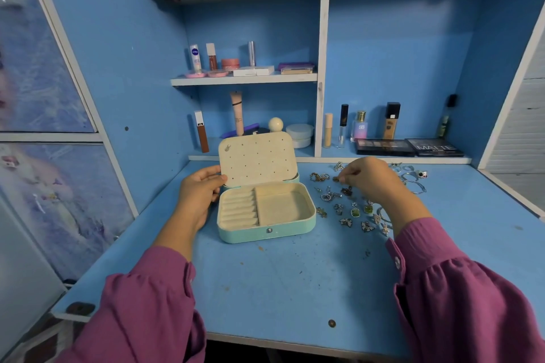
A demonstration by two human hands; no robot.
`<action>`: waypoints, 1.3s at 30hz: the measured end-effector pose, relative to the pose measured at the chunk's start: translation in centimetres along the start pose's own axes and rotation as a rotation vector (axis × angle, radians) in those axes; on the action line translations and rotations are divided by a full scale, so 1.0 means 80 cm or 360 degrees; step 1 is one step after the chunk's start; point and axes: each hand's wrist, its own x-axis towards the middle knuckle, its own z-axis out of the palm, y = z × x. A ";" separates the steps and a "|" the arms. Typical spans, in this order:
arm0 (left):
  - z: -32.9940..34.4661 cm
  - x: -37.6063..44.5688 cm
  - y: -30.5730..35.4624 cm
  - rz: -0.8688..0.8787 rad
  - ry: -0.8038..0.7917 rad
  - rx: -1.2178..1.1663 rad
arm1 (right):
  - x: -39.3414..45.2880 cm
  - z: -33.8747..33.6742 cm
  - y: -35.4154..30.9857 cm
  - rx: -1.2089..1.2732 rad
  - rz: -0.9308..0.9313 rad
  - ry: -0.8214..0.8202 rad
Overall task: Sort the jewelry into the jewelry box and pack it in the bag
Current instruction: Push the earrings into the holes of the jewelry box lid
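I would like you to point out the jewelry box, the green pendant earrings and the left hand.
jewelry box (267,230): head view, on its turquoise front wall by the snap.
green pendant earrings (355,212): head view, on the left green stone.
left hand (197,194): head view, on the back of the hand.

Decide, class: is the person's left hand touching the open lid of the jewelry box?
Touching. The head view shows the left hand with its thumb pressed on the lid's left edge.

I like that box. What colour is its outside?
Light turquoise jewelry box, cream inside; head view.
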 end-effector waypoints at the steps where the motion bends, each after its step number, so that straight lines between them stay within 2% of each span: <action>1: 0.000 0.000 0.000 0.0000 0.0001 -0.0001 | 0.000 0.000 0.001 0.0006 -0.0003 0.0012; 4: 0.000 0.001 0.000 0.0000 -0.0002 0.0010 | -0.001 -0.001 0.001 -0.0004 -0.0011 0.0000; 10: -0.002 0.005 -0.003 -0.0018 -0.0005 0.0017 | -0.008 -0.007 -0.007 -0.0005 0.0001 -0.0353; 13: -0.002 0.005 -0.003 -0.0014 -0.0009 0.0014 | -0.011 -0.008 -0.010 -0.0092 -0.0015 -0.0446; 30: -0.002 0.006 -0.004 -0.0012 -0.0007 -0.0001 | -0.012 -0.007 -0.015 -0.0081 -0.0079 -0.0442; 39: -0.003 0.008 -0.006 -0.0001 -0.0023 -0.0034 | -0.021 -0.016 -0.020 -0.0074 -0.0107 -0.0575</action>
